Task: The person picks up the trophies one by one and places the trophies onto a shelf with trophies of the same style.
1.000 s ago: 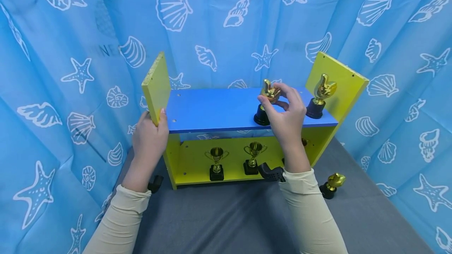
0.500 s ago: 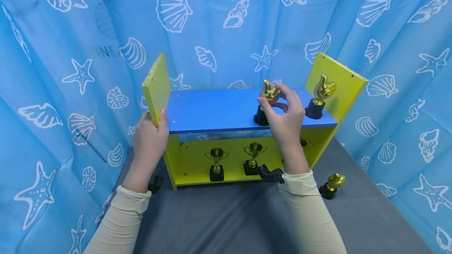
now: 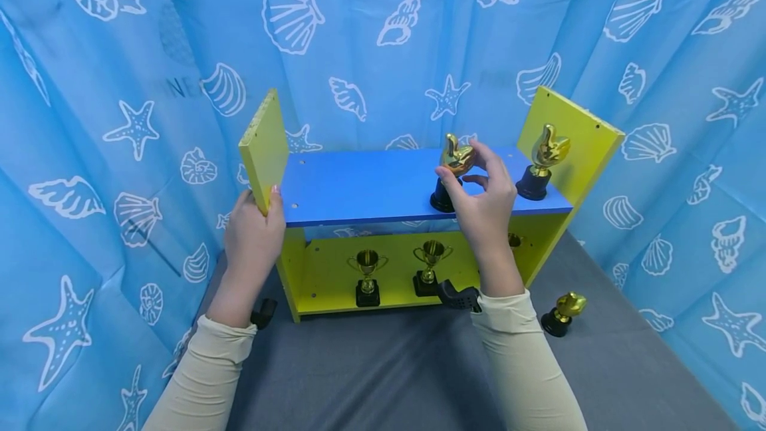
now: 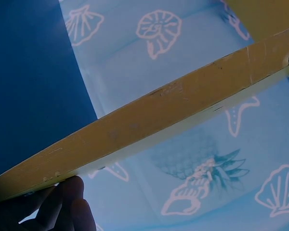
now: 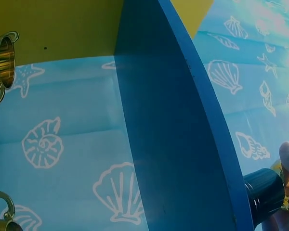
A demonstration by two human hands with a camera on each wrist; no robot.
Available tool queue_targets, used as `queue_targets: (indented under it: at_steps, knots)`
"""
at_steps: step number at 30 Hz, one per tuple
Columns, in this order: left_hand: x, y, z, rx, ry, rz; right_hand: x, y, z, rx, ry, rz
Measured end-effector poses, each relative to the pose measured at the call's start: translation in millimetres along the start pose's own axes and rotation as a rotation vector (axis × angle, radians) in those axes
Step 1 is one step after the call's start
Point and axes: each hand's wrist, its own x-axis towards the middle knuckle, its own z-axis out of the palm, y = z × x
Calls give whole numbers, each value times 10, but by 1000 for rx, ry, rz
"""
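My right hand (image 3: pixel 487 195) pinches the gold thumbs-up top of a trophy (image 3: pixel 441 197) whose black base stands on the blue shelf board (image 3: pixel 359 181). In the right wrist view that trophy's base (image 5: pixel 265 195) touches the blue board near its front edge. My left hand (image 3: pixel 254 231) grips the front edge of the yellow left side panel (image 3: pixel 266 145), thumb on the inner face. The left wrist view has those fingers (image 4: pixel 72 192) against the panel's edge. A second thumbs-up trophy (image 3: pixel 541 161) stands upright on the blue board by the right side panel (image 3: pixel 574 132).
On the yellow lower shelf (image 3: pixel 335 251) stand two gold cup trophies, a left one (image 3: pixel 368 278) and a middle one (image 3: pixel 428 268); another is mostly hidden behind my right forearm. A thumbs-up trophy (image 3: pixel 562 314) is on the grey cloth (image 3: pixel 383 371) at right. A blue shell-print curtain (image 3: pixel 371 38) hangs behind.
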Motion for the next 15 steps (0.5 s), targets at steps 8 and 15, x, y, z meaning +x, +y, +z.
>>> queue_targets:
  at_steps: [8, 15]
  knots:
    - [-5, 6, -3, 4, 4, -4, -12, 13, -12, -9, -6, 4]
    - [-4, 6, -4, -2, 4, -1, -17, -134, -21, -19, -1, -5]
